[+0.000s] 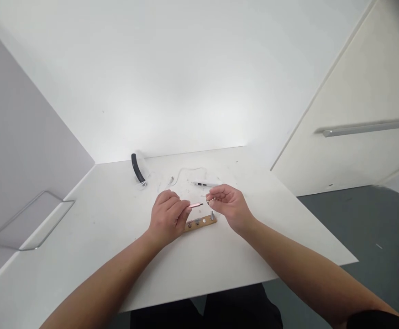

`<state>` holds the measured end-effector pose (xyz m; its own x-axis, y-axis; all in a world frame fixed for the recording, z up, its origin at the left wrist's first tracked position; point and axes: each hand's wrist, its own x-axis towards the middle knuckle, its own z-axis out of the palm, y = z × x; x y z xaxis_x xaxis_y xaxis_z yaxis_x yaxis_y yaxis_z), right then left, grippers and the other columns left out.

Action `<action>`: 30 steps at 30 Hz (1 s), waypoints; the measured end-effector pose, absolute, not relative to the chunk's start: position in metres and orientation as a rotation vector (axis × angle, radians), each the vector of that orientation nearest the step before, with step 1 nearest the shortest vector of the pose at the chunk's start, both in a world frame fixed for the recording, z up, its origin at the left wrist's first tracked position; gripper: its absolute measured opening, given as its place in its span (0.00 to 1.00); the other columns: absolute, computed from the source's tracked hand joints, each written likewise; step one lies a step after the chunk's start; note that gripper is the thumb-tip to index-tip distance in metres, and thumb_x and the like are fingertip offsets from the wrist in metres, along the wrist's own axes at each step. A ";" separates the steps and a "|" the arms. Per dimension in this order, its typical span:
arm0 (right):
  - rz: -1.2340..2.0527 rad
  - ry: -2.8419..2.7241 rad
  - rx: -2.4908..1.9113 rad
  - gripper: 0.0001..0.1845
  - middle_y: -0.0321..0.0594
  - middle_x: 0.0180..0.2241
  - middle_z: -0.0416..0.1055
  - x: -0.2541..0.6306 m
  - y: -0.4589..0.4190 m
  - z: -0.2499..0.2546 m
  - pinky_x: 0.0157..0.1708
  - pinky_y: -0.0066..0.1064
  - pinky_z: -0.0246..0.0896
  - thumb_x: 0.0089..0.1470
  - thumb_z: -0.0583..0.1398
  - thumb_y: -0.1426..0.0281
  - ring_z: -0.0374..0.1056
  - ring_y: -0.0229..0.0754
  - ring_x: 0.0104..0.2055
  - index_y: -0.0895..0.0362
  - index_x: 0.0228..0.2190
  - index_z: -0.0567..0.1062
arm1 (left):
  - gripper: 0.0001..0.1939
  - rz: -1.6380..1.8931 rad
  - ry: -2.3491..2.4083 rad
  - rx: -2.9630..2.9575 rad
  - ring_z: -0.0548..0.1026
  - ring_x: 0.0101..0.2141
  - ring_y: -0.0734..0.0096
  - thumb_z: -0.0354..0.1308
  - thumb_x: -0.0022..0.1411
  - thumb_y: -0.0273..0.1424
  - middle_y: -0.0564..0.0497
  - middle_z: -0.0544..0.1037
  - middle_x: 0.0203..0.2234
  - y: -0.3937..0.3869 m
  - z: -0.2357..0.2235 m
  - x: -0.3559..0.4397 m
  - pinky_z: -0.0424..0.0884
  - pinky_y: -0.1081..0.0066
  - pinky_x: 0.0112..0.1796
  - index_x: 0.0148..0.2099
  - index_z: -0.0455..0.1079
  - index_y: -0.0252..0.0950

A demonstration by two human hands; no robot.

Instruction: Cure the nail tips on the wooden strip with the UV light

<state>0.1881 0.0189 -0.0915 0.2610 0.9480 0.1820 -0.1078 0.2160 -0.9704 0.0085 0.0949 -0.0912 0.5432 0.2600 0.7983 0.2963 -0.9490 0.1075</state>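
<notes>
My left hand [168,215] is closed round a slim pink pen-shaped tool [195,205], whose thin metal tip points to the right. Facing that tip, a short gap away, my right hand [229,204] pinches a small shiny metal piece [208,201]. Its exact kind is too small to make out. Below both hands a narrow wooden strip [199,224] lies on the table, partly hidden by my left hand. Small metal parts sit along it, and one metal tip [212,215] stands up at its right end.
Behind my hands lie a white and black pen-like item [203,184] and a thin white cable [189,169]. A curved black piece [138,169] rests at the back left. On the left is a bent metal wire frame [47,224]. White walls border the white table [117,256].
</notes>
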 end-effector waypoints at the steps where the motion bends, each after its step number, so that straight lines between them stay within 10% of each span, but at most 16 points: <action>1: 0.941 -1.025 -1.072 0.10 0.36 0.28 0.71 0.187 0.019 -0.092 0.39 0.35 0.61 0.41 0.64 0.72 0.66 0.37 0.34 0.55 0.30 0.71 | 0.03 -1.401 -0.483 -2.724 0.66 0.28 0.70 0.53 0.54 0.26 0.51 0.70 0.19 0.094 -0.092 0.009 0.65 0.65 0.34 0.32 0.67 0.35; 30: 0.874 -1.051 -1.221 0.14 0.40 0.33 0.71 0.204 0.032 -0.098 0.41 0.37 0.61 0.45 0.60 0.63 0.67 0.40 0.39 0.57 0.35 0.69 | 0.10 -1.360 -1.332 -2.822 0.67 0.32 0.69 0.48 0.58 0.32 0.50 0.72 0.25 0.123 -0.105 0.000 0.65 0.70 0.31 0.34 0.70 0.36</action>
